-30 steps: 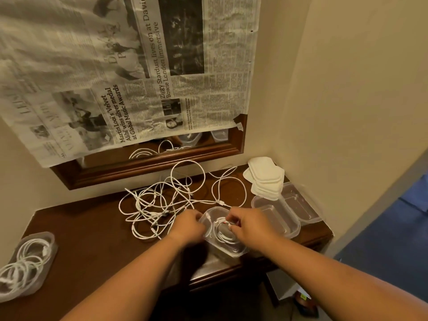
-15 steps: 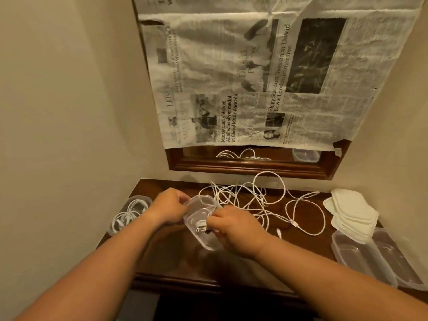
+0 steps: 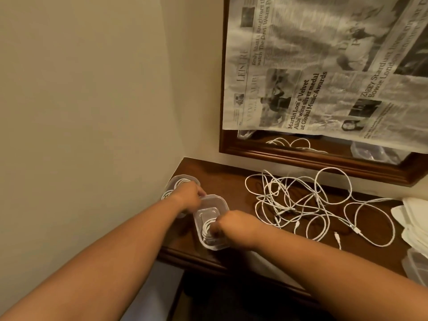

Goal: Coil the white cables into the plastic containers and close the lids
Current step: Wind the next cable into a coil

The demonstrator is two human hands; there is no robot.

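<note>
Gripping the clear container (image 3: 212, 199) by its rim, left hand (image 3: 188, 195); right hand (image 3: 236, 224) curled inside on the coiled cable (image 3: 205, 228).

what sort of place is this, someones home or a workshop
Likely a bedroom or hotel-room corner, not a workshop: a dark wooden dresser top against cream walls, with a wood-framed mirror above it, covered in newspaper. White cables lie loose on it.
</note>
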